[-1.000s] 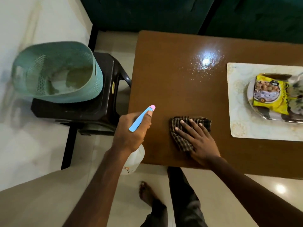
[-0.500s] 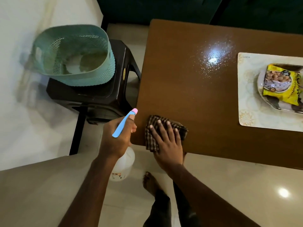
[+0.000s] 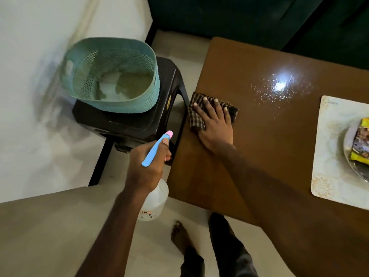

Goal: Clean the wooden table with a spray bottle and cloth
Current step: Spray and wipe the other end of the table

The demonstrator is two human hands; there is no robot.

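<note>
The brown wooden table [image 3: 269, 146] fills the right half of the head view. A dark checked cloth [image 3: 196, 114] lies at its left edge, and my right hand [image 3: 216, 124] presses flat on it with fingers spread. Off the table's left side, my left hand [image 3: 146, 168] grips a white spray bottle [image 3: 154, 200] with a blue trigger and pink nozzle [image 3: 157, 147], held over the floor. A patch of fine spray droplets [image 3: 279, 88] glints on the table top, up and to the right of the cloth.
A pale placemat [image 3: 331, 156] at the table's right holds a plate [image 3: 346, 148] with a yellow snack packet [image 3: 361, 144]. Left of the table a dark plastic stool [image 3: 139, 120] carries a teal perforated basket [image 3: 111, 76]. My bare foot [image 3: 179, 236] stands on the tiled floor.
My right hand has slid the cloth from the near edge up along the table's left edge. The left hand keeps the bottle beside the table.
</note>
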